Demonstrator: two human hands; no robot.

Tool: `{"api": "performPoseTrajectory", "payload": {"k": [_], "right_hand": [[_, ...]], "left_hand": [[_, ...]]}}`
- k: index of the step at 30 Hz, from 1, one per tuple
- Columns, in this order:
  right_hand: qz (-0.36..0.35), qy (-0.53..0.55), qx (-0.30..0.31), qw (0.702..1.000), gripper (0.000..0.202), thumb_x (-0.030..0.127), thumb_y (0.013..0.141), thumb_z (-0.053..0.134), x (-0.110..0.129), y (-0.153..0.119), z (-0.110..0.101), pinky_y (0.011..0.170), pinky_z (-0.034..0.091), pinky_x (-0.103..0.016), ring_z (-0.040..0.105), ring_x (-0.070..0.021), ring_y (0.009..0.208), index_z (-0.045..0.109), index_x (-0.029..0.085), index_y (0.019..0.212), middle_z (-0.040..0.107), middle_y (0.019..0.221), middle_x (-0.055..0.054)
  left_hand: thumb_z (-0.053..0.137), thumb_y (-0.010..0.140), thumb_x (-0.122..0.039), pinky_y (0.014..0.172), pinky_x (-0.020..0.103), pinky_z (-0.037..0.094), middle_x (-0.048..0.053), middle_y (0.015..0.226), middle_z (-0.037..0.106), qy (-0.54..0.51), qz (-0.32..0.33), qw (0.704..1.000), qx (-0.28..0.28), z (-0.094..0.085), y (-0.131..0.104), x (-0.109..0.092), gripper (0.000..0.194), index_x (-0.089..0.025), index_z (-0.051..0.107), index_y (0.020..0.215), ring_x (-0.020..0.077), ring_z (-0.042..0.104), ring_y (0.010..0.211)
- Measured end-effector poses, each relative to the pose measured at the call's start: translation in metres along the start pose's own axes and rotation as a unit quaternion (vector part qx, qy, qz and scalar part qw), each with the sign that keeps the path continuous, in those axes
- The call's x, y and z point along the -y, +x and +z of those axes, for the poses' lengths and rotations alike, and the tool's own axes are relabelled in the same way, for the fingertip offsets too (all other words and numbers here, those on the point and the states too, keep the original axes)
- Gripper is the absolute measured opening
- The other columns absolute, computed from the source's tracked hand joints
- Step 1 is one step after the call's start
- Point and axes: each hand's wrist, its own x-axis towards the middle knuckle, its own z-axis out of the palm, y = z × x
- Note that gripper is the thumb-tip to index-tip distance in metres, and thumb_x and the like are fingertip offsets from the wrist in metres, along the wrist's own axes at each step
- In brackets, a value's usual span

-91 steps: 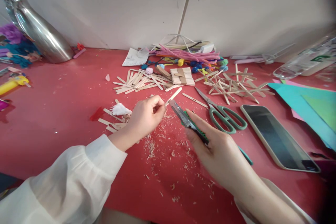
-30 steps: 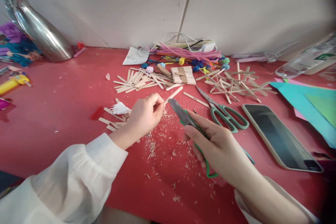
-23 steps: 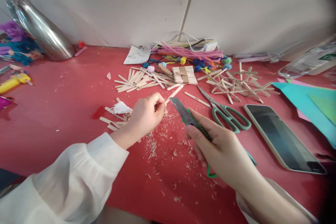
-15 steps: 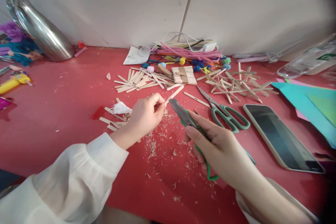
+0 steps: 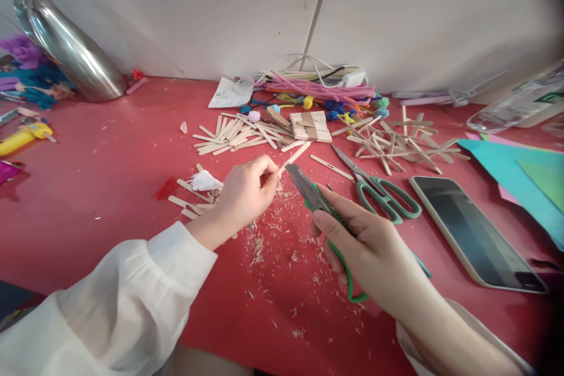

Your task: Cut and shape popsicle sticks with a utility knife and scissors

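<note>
Between the thumb and fingers of my left hand is pinched a wooden craft stick, its free end pointing away to the upper right. My right hand is wrapped around a green utility knife with its blade out. The blade's tip lies close beside the stick, near my left fingertips; whether they touch I cannot tell. Wood shavings are scattered over the red table below both hands. A slotted craft stick lies just beyond the knife.
Green-handled scissors and a phone lie at right. Loose craft sticks, a bundled stack and pink pipe cleaners lie along the back. A steel jug stands at far left, coloured paper at far right.
The whole view has shifted very slightly. Both hands keep their grip, and the knife and stick stay in nearly the same place.
</note>
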Motion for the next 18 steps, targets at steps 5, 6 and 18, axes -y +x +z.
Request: {"api": "performPoseTrajectory", "payload": {"k": [5,6,18], "right_hand": [[-0.005,-0.031,0.007,0.999,0.042,0.042,0.082,0.049,-0.006,0.002,-0.003,0.028,0.034,-0.020,0.037,-0.0067,0.031,0.053,0.021,0.119,0.043,0.051,0.008],[-0.013,-0.047,0.007,0.999,0.046,0.042,0.082,0.048,-0.009,0.003,-0.003,0.028,0.034,-0.021,0.037,-0.0071,0.031,0.051,0.021,0.122,0.043,0.051,0.008],[-0.155,-0.236,-0.072,0.957,0.052,0.033,0.080,0.045,-0.024,0.006,0.001,0.028,0.012,-0.022,0.014,-0.0082,0.036,0.054,0.007,0.124,0.021,0.044,0.009]], "left_hand": [[0.047,0.082,-0.018,0.047,0.021,0.034,-0.001,0.059,0.058,-0.001,-0.005,1.000,0.003,0.000,0.000,0.000,0.012,-0.017,0.052,0.070,0.0073,0.046,0.047],[0.047,0.082,-0.018,0.048,0.021,0.034,-0.001,0.059,0.058,0.002,-0.005,1.000,0.005,0.000,0.000,0.000,0.013,-0.017,0.051,0.070,0.0073,0.046,0.047],[0.049,0.081,-0.019,0.048,0.022,0.027,-0.005,0.053,0.046,0.073,-0.004,0.997,0.010,0.000,-0.002,-0.003,0.013,-0.018,0.048,0.067,0.0070,0.037,0.043]]}}
